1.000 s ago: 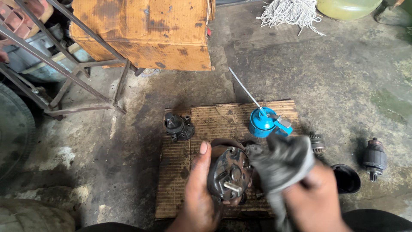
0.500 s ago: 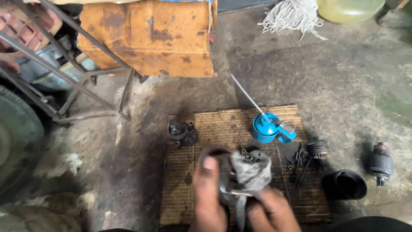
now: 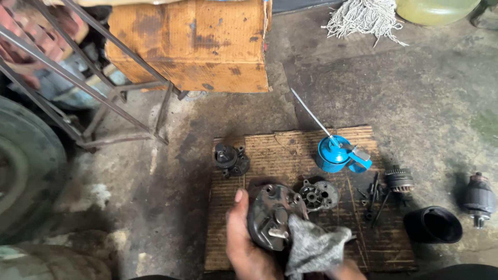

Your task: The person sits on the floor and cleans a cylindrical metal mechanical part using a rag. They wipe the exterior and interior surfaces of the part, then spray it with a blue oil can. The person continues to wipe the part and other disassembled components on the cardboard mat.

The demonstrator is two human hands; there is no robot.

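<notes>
Tyre [image 3: 23, 171] and steel frame [image 3: 93, 103] at far left. Small dark part [image 3: 232, 159] sits on the mat's [image 3: 290, 145] left corner. Left hand [image 3: 244, 241] grips the round housing [image 3: 275, 215] at the mat's front edge, thumb up along its rim, fingers hidden behind. Right hand [image 3: 345, 270] presses a grey rag [image 3: 314, 246] against the housing; fingers covered, cannot tell their spread. End plate [image 3: 319, 195] just beyond. Blue oil can [image 3: 337, 153], gear [image 3: 399, 180], black cup [image 3: 433, 224] to the right.

Stained concrete floor [image 3: 425, 88]; rusty metal frame [image 3: 98, 103]; tyre [image 3: 21, 166].
</notes>
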